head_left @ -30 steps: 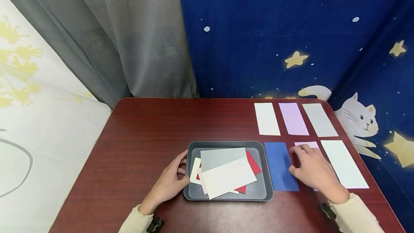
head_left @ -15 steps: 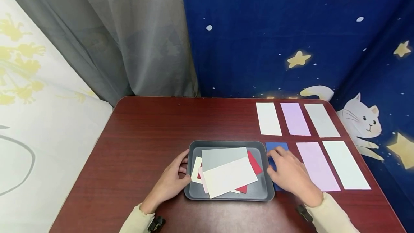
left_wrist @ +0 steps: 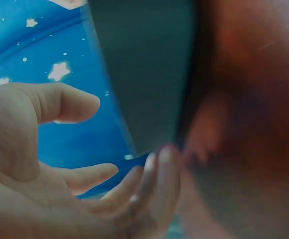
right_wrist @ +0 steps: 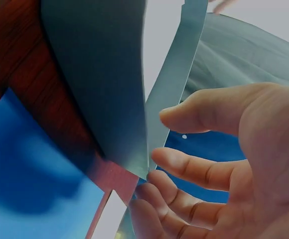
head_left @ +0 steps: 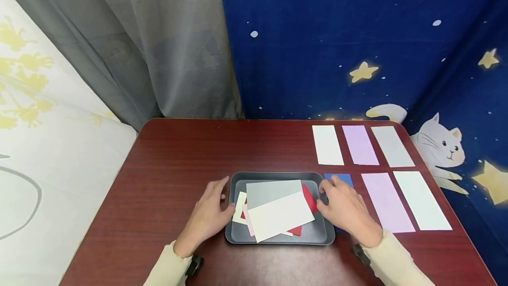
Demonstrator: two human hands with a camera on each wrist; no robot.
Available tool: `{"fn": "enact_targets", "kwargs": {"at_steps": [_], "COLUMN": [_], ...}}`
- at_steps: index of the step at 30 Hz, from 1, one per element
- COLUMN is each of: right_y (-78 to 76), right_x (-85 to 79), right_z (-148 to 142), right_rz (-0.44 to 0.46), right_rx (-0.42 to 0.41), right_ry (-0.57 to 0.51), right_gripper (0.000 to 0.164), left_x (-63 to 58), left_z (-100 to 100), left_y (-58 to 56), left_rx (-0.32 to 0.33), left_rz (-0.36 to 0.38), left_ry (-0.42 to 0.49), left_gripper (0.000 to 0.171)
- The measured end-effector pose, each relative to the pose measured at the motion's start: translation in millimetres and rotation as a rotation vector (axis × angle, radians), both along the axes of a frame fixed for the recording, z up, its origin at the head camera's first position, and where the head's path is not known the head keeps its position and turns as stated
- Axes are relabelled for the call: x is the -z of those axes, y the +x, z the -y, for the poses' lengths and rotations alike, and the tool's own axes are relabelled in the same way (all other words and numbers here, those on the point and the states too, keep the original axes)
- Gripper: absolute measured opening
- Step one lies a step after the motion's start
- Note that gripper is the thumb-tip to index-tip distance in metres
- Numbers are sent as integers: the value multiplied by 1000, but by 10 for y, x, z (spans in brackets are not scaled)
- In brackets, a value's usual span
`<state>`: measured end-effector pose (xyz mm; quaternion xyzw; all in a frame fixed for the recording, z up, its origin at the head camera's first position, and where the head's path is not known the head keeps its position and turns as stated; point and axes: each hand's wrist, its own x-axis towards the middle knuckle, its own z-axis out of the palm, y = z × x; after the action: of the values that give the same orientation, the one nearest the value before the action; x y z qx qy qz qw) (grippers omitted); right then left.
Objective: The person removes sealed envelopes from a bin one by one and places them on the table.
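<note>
A dark grey tray (head_left: 317, 235) stands near the front middle of the table, loosely filled with paper cards. On top lie a cream card (head_left: 279, 217) and a grey card (head_left: 270, 190); red card (head_left: 309, 197) pieces poke out beneath. My left hand (head_left: 206, 215) is at the tray's left side, thumb by the rim, fingers spread and relaxed, as the left wrist view also shows. At the right rim, my right hand (head_left: 345, 206) has its thumb over the tray side and its fingertips close to the wall, thumb and fingers apart. It partly covers a blue card (head_left: 342, 178).
Right of the tray lie a lilac card (head_left: 389, 202) and a pale mint card (head_left: 422, 200). Behind them a row holds a white card (head_left: 327, 144), another lilac card (head_left: 360, 144) and a light grey card (head_left: 393, 147). Curtains hang beyond the table's back edge.
My right hand has moved left from over the front lilac card, across the blue card, to the tray's right rim. My left hand has shifted slightly, its fingers now less tucked against the tray.
</note>
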<state>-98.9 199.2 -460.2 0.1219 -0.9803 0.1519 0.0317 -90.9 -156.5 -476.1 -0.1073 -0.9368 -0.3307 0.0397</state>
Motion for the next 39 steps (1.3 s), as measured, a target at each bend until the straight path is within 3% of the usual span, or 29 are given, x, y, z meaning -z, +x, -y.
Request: {"fn": "enact_targets", "kwargs": {"at_steps": [4,7,9,14,19,23,33,39], "right_y": [-9,-22,-28,-39,-41,-39,-31,-21], "right_x": [39,59,64,73,73,71,78,95], "right_z": [10,9,9,5,12,14,6,-17], "right_rz": [13,13,14,25,24,26,21,-3], "right_rx": [-5,-9,-9,0,4,5,2,-20], "right_ry": [10,21,27,34,31,27,12,15], "right_gripper": [20,19,18,19,19,20,19,21], "left_x": [-196,-313,-366,-384,-258,-160,-96,-94], "left_z": [-144,-322,-461,-826,-1064,-1149,-1208,-1225], "left_y": [-69,-92,-92,-66,-20,26,39,23], "left_rx": [21,113,196,377,474,502,459,442], "left_rz": [-189,-276,-294,-181,-80,-55,-66,-55], "left_ry": [-93,-145,-190,-353,-556,-656,-699,-737], "left_gripper": [61,55,53,54,65,71,60,66]}}
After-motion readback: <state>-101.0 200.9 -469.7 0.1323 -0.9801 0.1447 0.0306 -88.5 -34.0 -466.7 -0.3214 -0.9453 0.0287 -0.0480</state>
